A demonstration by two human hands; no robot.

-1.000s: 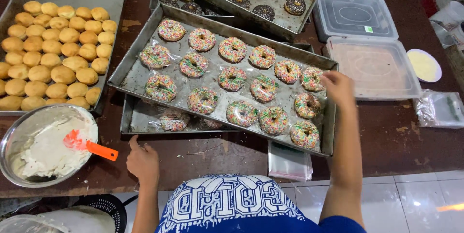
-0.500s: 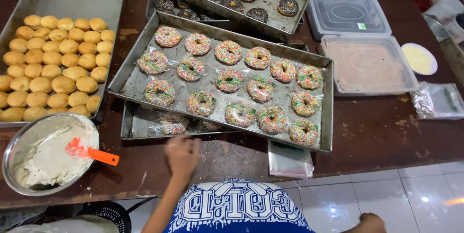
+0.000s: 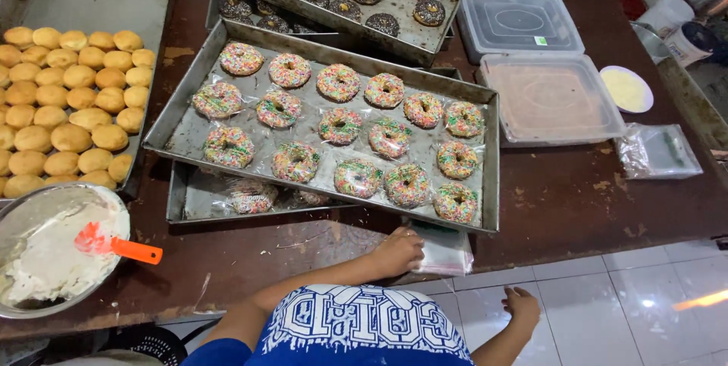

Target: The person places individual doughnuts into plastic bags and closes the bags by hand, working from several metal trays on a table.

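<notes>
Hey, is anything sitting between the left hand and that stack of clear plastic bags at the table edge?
Nothing visible. The left hand already rests on the clear plastic bags, just below the tray of sprinkled donuts. The right hand hangs off the table, holding nothing.

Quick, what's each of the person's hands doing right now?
Left hand: open, palm down on the stack of clear plastic bags at the table's edge, gripping nothing.
Right hand: open and empty, hanging below the table.
</notes>
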